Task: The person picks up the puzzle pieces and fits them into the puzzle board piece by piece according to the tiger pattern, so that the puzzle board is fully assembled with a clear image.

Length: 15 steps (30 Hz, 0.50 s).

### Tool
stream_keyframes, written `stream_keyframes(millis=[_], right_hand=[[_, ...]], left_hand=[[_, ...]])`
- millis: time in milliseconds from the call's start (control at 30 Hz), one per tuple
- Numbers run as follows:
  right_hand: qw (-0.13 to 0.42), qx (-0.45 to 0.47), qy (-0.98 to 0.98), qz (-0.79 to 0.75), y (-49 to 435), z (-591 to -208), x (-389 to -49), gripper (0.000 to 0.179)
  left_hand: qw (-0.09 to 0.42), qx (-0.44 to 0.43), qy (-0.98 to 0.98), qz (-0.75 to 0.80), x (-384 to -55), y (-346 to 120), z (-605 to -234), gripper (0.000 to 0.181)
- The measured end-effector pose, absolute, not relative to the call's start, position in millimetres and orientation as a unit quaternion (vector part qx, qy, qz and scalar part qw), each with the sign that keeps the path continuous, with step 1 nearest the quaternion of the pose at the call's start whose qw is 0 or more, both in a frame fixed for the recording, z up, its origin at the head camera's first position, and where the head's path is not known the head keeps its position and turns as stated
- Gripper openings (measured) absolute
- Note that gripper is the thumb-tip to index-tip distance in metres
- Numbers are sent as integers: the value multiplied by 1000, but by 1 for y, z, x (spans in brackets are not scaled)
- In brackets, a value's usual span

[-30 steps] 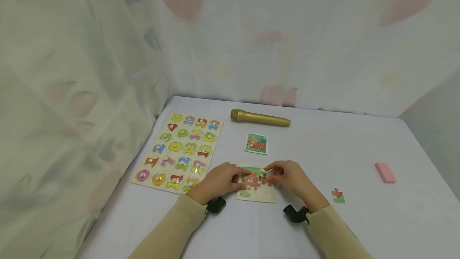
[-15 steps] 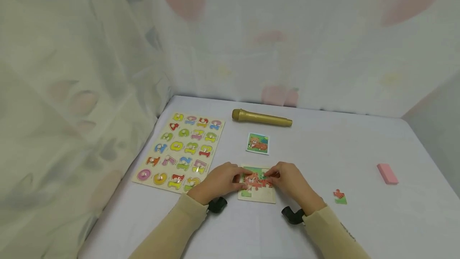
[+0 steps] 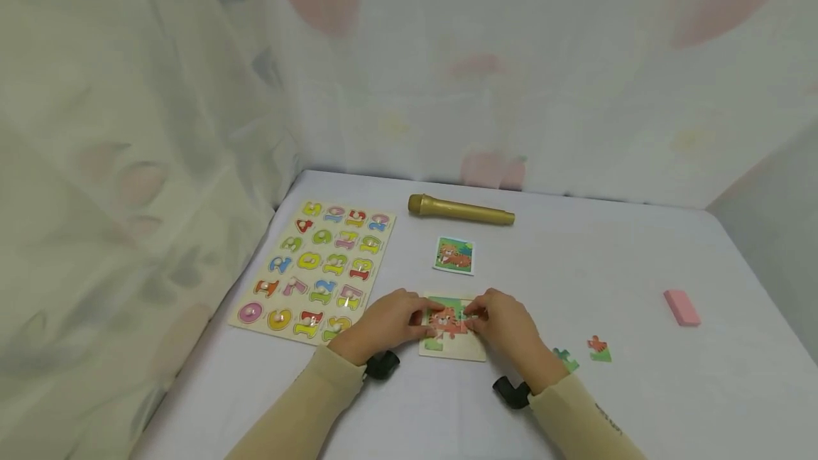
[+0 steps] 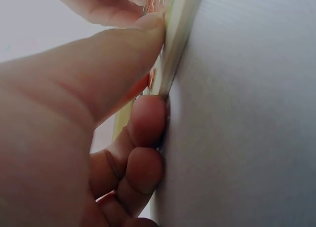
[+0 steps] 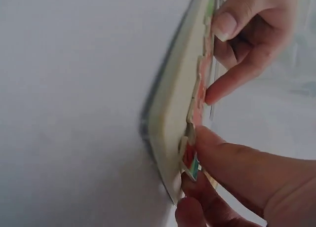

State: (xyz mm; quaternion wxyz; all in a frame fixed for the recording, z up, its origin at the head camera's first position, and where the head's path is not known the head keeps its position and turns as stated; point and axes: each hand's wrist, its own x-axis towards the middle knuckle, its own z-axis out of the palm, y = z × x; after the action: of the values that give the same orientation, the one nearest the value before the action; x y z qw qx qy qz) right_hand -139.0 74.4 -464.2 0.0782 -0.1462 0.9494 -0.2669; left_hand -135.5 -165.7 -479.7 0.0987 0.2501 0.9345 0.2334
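The right hand [image 3: 506,323] pinches a puzzle piece [image 5: 189,155] between thumb and fingers, at the right side of the puzzle board [image 3: 466,352]; it reaches slightly farther inward than half a second ago. The left hand [image 3: 395,324] holds the board's left side, as before. Beside the right sleeve [image 3: 578,414], a green piece [image 3: 565,358], previously hidden, now shows near the loose orange-and-green piece [image 3: 599,349].

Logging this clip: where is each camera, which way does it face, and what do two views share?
Head: on the person's head, facing forward and down at the puzzle; left hand, right hand and sleeves show.
Left wrist: on that wrist, facing the puzzle's edge; left hand large, right hand at top.
Right wrist: on that wrist, facing the puzzle's corner; right hand near, left hand beyond.
Wrist views share the puzzle, left hand, right hand.
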Motion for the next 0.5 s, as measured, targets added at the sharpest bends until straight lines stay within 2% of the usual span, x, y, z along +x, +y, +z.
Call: stream_keyframes(millis=[233, 400, 500], right_hand=[[9, -179, 963, -200, 73, -467, -127, 12], [8, -216, 954, -207, 84, -468, -121, 15], [6, -203, 955, -218, 107, -458, -116, 18]], left_hand=[[91, 250, 936, 230, -136, -165, -480, 46], [89, 254, 934, 234, -136, -166, -483, 45], [91, 259, 932, 236, -137, -166, -485, 45]])
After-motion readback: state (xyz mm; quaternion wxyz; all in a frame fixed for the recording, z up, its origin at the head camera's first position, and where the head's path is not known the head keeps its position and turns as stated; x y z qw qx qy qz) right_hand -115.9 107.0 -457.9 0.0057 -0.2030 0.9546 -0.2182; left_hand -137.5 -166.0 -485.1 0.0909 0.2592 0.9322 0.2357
